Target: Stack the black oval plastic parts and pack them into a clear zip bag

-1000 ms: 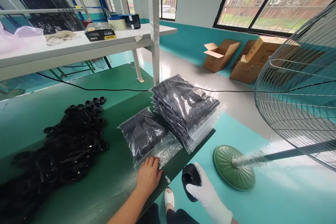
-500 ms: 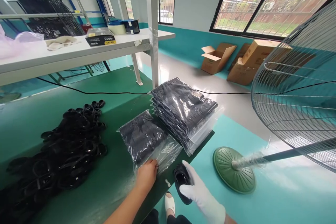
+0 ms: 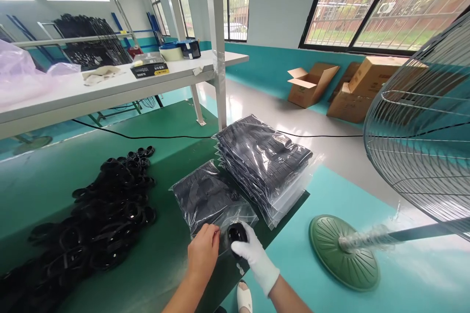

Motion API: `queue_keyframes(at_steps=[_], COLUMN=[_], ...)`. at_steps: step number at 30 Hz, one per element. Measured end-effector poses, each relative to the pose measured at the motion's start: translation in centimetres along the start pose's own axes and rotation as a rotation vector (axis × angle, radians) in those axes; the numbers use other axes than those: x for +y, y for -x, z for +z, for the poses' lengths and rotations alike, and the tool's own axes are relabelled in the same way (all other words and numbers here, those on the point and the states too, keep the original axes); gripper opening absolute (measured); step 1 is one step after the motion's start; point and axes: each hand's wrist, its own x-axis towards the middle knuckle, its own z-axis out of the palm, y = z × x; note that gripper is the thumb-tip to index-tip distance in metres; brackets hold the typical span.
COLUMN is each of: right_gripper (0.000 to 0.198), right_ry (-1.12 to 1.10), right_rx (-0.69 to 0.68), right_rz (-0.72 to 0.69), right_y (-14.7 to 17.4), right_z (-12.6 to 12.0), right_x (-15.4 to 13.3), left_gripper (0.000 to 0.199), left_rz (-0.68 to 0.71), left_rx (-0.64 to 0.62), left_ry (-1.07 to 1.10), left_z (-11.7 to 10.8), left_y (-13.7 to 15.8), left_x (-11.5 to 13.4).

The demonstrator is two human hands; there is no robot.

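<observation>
A clear plastic bag (image 3: 205, 193) of dark, flat-packed pieces lies on the green surface in front of me. My bare left hand (image 3: 203, 250) is closed at the near edge of this bag, its fingers pinched on the plastic. Just right of it, my right hand (image 3: 252, 250), in a white glove, grips a glossy black rounded part (image 3: 236, 235) with a hollow in it. That part is held over the bag's near corner, close to my left fingertips. Beyond lies a stack of similar filled bags (image 3: 262, 156).
To the left lies a heap of black glossy parts (image 3: 110, 215). A white workbench (image 3: 110, 90) stands behind. On the right is a large fan (image 3: 422, 156) on a round green base (image 3: 343, 252). Cardboard boxes (image 3: 306, 88) sit by the wall, and a black cable (image 3: 165, 137) crosses the floor.
My right hand has moved left and slightly up with the black part, closer to my left hand. My left hand stays at the bag's edge. The view has shifted a little.
</observation>
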Motion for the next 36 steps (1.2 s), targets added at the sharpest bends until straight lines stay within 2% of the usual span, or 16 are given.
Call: queue_keyframes(at_steps=[2, 4, 8, 11, 14, 16, 18, 21, 26, 31, 34, 36], right_gripper=[0.08, 0.084, 0.086, 0.078, 0.067, 0.068, 0.077, 0.087, 0.087, 0.083, 0.086, 0.086], right_ry=[0.336, 0.569, 0.829, 1.003, 1.148, 1.171, 1.153, 1.133, 1.14, 1.172, 1.183, 1.182], right_rx=[0.155, 0.246, 0.287, 0.264, 0.267, 0.319, 0.359, 0.4, 0.43, 0.519, 0.508, 0.513], right_rz=[0.008, -0.079, -0.268, -0.388, -0.404, -0.329, -0.254, -0.199, -0.239, -0.203, -0.216, -0.242], right_y=[-0.1, -0.3, -0.9, -1.2, -1.7, -2.3, -3.1, -3.9, -4.1, -4.4, -4.3, -4.1], right_z=[0.6, 1.3, 2.6, 3.8, 4.7, 4.7, 4.3, 3.8, 4.3, 4.5, 4.3, 4.3], right_x=[0.2, 0.5, 1.2, 1.2, 0.6, 0.2, 0.0, 0.5, 1.4, 1.1, 1.1, 1.1], left_gripper=[0.026, 0.027, 0.027, 0.027, 0.029, 0.029, 0.029, 0.028, 0.025, 0.024, 0.022, 0.023], left_rz=[0.109, 0.176, 0.249, 0.308, 0.345, 0.363, 0.383, 0.404, 0.412, 0.485, 0.488, 0.536], left_rx=[0.079, 0.144, 0.207, 0.208, 0.195, 0.166, 0.128, 0.077, 0.061, 0.1, 0.14, 0.145], left_ry=[-0.075, -0.119, -0.128, -0.105, -0.071, -0.049, -0.033, -0.042, -0.078, -0.044, -0.017, 0.013], left_z=[0.1, 0.1, -0.2, -0.3, -0.1, 0.1, 0.4, 1.0, 1.3, 0.7, 1.3, 2.7], left_y=[0.5, 0.9, 1.3, 1.4, 1.6, 1.9, 2.3, 3.1, 3.4, 3.3, 4.8, 6.4], left_x=[-0.3, -0.6, -0.6, -0.2, -0.2, -0.5, -0.8, -1.1, -1.5, -1.5, -1.2, -1.3])
